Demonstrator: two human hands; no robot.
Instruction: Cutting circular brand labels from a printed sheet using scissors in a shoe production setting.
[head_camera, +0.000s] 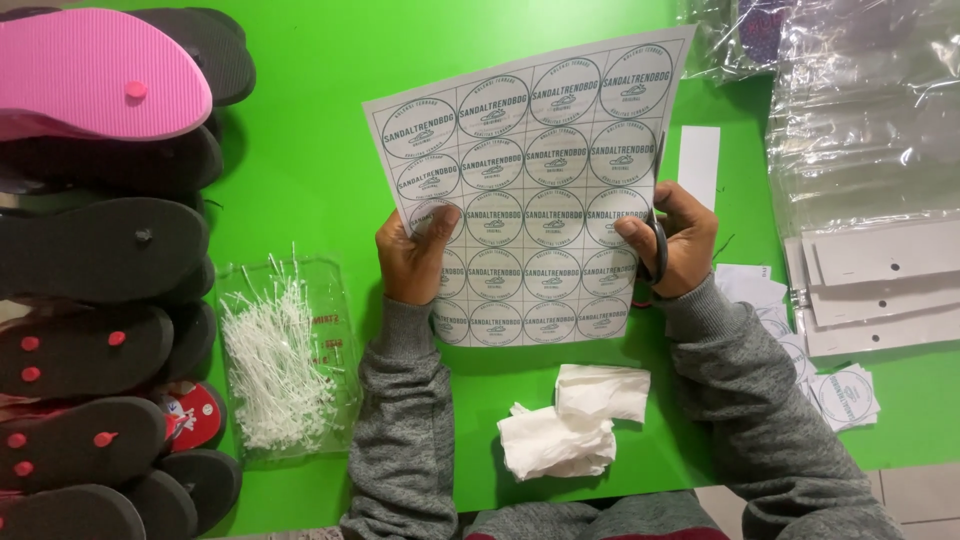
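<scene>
A white sheet of round printed labels is held up above the green table, pinched by the left hand at its left edge and the right hand at its right edge, which also grips black-handled scissors. Crumpled tissue lies below; a clear bag of white plastic fasteners and stacked flip-flops sit left.

Bright green tabletop fills view, matte, evenly lit, soft shadows only. Near edge runs along bottom. Beyond it, lower right corner: pale tiled floor, grey grout lines visible. No walls or windows in view.
</scene>
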